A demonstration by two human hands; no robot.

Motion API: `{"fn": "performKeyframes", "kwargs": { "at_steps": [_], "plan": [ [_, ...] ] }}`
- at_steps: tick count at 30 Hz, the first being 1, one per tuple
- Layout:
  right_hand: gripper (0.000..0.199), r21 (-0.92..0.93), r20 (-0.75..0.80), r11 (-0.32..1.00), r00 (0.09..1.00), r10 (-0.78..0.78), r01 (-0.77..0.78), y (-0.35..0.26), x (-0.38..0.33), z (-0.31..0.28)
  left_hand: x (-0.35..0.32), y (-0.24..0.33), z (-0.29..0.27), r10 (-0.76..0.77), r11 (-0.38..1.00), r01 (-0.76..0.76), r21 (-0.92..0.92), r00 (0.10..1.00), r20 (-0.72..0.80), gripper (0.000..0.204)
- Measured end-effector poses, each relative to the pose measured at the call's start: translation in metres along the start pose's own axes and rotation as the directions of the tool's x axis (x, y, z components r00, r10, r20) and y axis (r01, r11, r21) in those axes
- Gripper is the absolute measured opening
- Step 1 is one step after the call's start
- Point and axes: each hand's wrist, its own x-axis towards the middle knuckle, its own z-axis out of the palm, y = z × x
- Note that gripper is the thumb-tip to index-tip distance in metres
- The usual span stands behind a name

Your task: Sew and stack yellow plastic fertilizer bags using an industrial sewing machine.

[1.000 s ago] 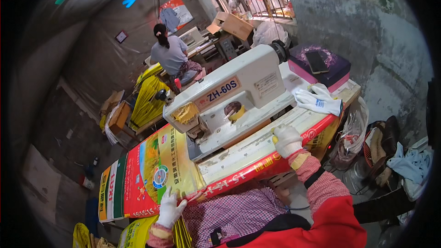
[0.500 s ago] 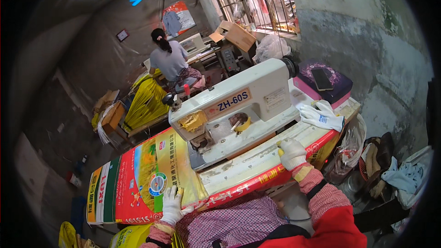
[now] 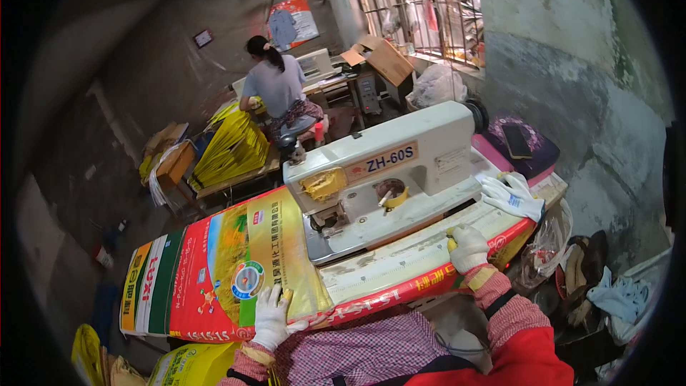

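L hand (image 3: 271, 319) spread, laid on bag (image 3: 227, 279); R hand (image 3: 469, 250) curled at bag's near edge, can't tell if pinching. Bag lies left of & along front of sewing machine (image 3: 389, 159). Step: prob. positioning bag; next move likely needs both hands guiding edge straight.

Daylight is admitted by the window (image 3: 421, 7) behind the machine (image 3: 429, 136), and the view between its bars is bleached pale in patches. The machine's top is brightly lit, while soft shadow is gathered beneath its arm. A mild sheen is returned by the sack (image 3: 214, 271) in front of the machine. Detail is largely lost in the dim floor (image 3: 64, 207) far left of the machine. The sack's near edge is bowed by the fisheye lens, the corners are blacked out, and fine print on the machine is softened.
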Motion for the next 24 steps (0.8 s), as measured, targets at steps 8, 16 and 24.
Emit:
{"fn": "performKeyframes", "kwargs": {
  "at_steps": [8, 16, 24],
  "plan": [
    [0.017, -0.017, -0.072, 1.0, 0.997, -0.018, 0.017, 0.003, -0.003, 0.009, 0.005, -0.001, -0.013, 0.067, 0.997, -0.068, -0.028, 0.996, -0.061, 0.082],
    [0.017, -0.045, -0.06, 0.999, 0.998, -0.029, 0.026, -0.002, 0.001, 0.007, 0.018, -0.016, -0.022, 0.173, 0.972, -0.169, -0.164, 0.985, 0.012, 0.08],
    [0.024, 0.003, 0.311, 0.767, 0.729, -0.61, 0.641, -0.024, 0.015, -0.008, 0.041, -0.038, -0.009, 0.549, 0.792, -0.499, -0.353, 0.834, 0.054, 0.071]
  ]
}}
